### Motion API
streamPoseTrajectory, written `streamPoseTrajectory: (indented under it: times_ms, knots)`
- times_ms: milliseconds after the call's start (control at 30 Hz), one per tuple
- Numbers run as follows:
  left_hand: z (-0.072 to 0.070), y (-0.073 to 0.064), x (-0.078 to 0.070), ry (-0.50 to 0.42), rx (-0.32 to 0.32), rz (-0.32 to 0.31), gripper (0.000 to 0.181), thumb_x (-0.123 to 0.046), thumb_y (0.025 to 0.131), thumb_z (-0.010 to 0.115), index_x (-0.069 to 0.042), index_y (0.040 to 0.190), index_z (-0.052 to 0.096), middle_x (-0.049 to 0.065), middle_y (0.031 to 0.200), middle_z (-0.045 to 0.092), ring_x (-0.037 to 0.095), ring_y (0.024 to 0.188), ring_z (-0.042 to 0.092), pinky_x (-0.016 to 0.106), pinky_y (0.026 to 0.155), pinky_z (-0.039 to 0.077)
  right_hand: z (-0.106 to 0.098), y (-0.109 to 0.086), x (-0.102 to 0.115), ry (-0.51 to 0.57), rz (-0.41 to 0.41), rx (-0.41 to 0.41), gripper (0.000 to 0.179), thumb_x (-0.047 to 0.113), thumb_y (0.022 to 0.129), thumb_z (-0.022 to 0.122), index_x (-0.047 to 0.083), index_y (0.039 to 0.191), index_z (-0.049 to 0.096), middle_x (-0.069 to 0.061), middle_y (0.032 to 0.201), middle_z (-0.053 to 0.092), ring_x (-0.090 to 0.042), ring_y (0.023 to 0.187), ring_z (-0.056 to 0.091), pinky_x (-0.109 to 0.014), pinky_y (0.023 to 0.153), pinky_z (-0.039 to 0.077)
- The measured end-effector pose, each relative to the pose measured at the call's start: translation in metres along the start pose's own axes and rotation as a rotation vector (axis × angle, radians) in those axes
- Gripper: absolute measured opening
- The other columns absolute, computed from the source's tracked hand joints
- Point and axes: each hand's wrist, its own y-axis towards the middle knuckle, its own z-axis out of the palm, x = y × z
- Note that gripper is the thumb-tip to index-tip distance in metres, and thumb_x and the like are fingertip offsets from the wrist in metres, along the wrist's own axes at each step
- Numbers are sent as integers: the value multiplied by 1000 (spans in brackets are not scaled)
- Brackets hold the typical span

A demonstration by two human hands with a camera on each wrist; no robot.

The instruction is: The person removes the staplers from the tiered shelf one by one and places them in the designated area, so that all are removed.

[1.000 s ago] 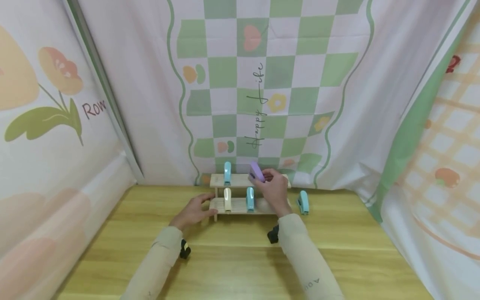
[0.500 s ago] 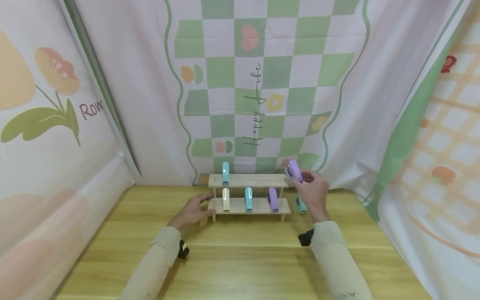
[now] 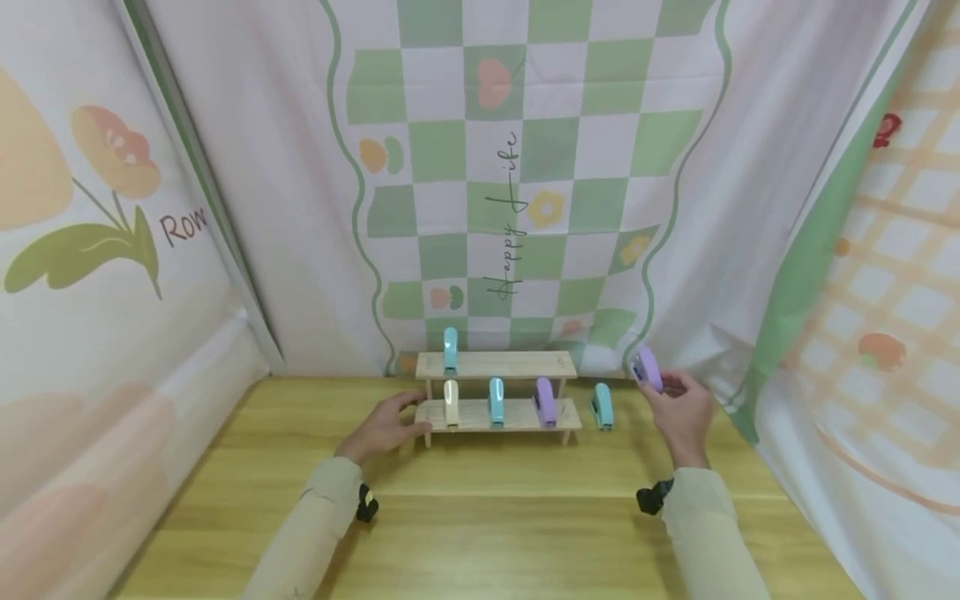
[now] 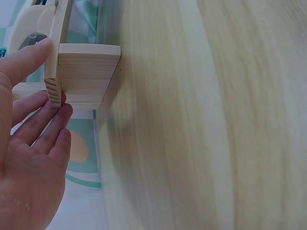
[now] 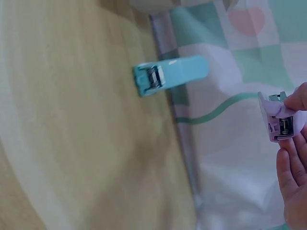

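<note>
My right hand (image 3: 684, 415) pinches a purple mini stapler (image 3: 647, 369) between thumb and fingers, lifted above the table at the right. In the right wrist view its underside with a dark coil (image 5: 286, 125) faces the camera. A teal stapler (image 3: 602, 407) stands upright on the table between that hand and a two-tier wooden rack (image 3: 517, 364). My left hand (image 3: 385, 427) holds the left end of the rack's lower shelf, thumb above and fingers at its edge. That shelf bears a cream stapler (image 3: 451, 403), a blue one (image 3: 497, 402) and a purple one (image 3: 545, 402). Another blue stapler (image 3: 450, 350) stands on the upper tier.
The wooden table (image 3: 480, 533) extends in front of the rack. Behind it hangs a green checkered curtain (image 3: 517, 192), close to the table's back edge. Patterned fabric (image 3: 862, 350) hangs along the right side, and a flowered sheet (image 3: 112, 333) along the left.
My right hand has carried the purple stapler from above the upper tier out to the right, past the teal stapler. My left hand has stayed at the rack's end.
</note>
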Motion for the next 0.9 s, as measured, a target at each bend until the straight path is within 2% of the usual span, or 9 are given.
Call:
streamPoseTrajectory:
  times_ms: [233, 400, 533, 667, 900]
  knots:
    - [2, 1, 4, -12, -9, 9, 69, -36, 99, 75, -8, 157, 49, 17, 163, 48, 44, 152, 42, 63, 125, 37, -1, -4, -24, -30, 110, 51, 40, 14, 90, 83, -2, 125, 72, -26, 122, 74, 1, 80, 58, -6, 63, 52]
    - [1, 1, 4, -16, -9, 5, 69, -36, 99, 76, -8, 157, 49, 16, 163, 48, 44, 153, 41, 64, 125, 37, 4, -5, -35, -91, 130, 87, 40, 18, 90, 83, 1, 125, 73, -24, 123, 75, 1, 78, 60, -7, 64, 50]
    - [1, 1, 4, -5, -9, 6, 69, -36, 100, 75, -8, 157, 49, 16, 163, 48, 43, 153, 42, 63, 125, 37, 6, -5, -41, -139, 154, 123, 41, 22, 91, 83, 4, 126, 73, -21, 123, 76, -16, 87, 70, -13, 69, 50]
    - [0, 0, 1, -9, -3, 7, 69, -35, 100, 75, -7, 157, 48, 16, 164, 47, 43, 153, 41, 62, 126, 36, 9, -6, -45, -139, 193, 163, 42, 20, 91, 81, 1, 127, 72, -24, 124, 74, -34, 100, 73, -21, 71, 57]
    - [0, -1, 0, -19, 1, 7, 70, -34, 100, 76, -7, 157, 48, 16, 164, 47, 43, 154, 41, 63, 126, 37, 13, -8, -51, -142, 243, 167, 42, 16, 90, 80, -2, 127, 71, -27, 126, 73, -36, 100, 74, -20, 66, 53]
